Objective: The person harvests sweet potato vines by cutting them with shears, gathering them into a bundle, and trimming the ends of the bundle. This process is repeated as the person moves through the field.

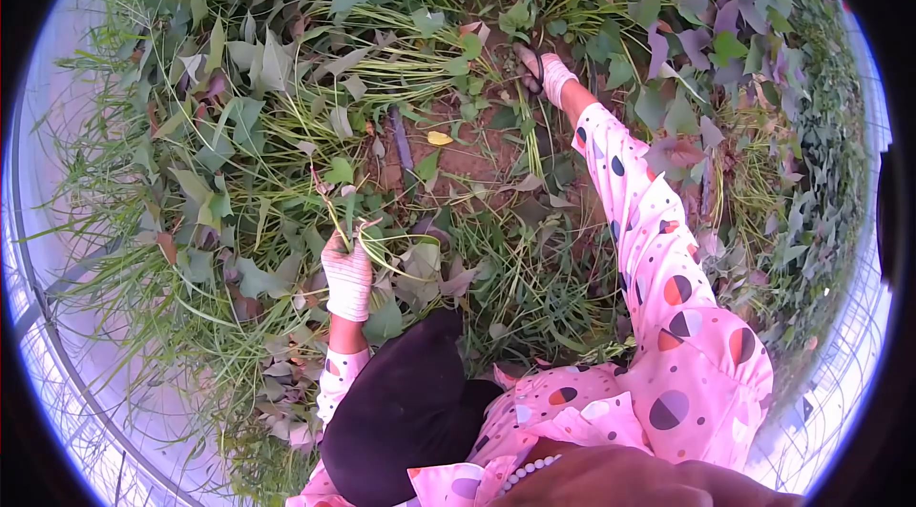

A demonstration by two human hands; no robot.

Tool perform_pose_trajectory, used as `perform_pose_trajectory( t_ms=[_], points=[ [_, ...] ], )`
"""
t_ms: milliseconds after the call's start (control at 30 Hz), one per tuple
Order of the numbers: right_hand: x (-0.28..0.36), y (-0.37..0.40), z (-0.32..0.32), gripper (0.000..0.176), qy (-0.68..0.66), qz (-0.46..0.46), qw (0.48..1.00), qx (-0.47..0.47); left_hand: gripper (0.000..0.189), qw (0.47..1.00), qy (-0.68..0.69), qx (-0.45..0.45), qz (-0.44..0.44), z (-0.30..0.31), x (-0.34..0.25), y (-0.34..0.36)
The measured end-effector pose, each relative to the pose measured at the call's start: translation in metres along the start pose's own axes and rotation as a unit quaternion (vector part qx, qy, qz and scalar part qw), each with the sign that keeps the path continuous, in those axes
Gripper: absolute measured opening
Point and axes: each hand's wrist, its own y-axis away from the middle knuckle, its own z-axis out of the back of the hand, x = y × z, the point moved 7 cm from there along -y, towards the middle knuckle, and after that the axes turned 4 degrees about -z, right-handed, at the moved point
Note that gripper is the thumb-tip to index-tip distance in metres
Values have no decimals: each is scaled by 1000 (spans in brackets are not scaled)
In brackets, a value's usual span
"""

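Gripping: your left hand (pixel 346 273), in a white ribbed glove, is fisted tight around a bunch of thin green grass stems (pixel 336 211). The stems rise out of the top of the fist and lean away from you. No gap shows between the fingers.

Your right hand (pixel 551 78), same kind of glove, is stretched far forward at the end of the pink polka-dot sleeve (pixel 658 249). Its fingers curl round a dark curved piece (pixel 532 66). I can't tell what that is, as it's too small and half buried in grass.

The hands are well apart. Between them is a patch of bare reddish-brown soil (pixel 468 159) with a small yellow leaf (pixel 439 138) lying on it and a dark thin stick (pixel 401 143) just beside that.

All around are broad green and purple vine leaves (pixel 258 59), mixed with long grass blades. A black cloth (pixel 410 402) sits low in the frame, near your left forearm.
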Motion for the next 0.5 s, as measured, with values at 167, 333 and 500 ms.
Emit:
perform_pose_trajectory(
  t_ms=[167, 333, 500],
  points=[
    [-4, -9, 0, 40, 24, -8, 1000, 11, 19, 1000, -20, -12, -6, 6, 8, 1],
    [10, 12, 2, 50, -92, -71, 993, 24, 19, 999, -21, 1, -32, 1, 2, -1],
    [16, 13, -2, 49, -47, -54, 997, 31, 19, 999, -14, 4, -36, -3, -7, 1]
  ],
)
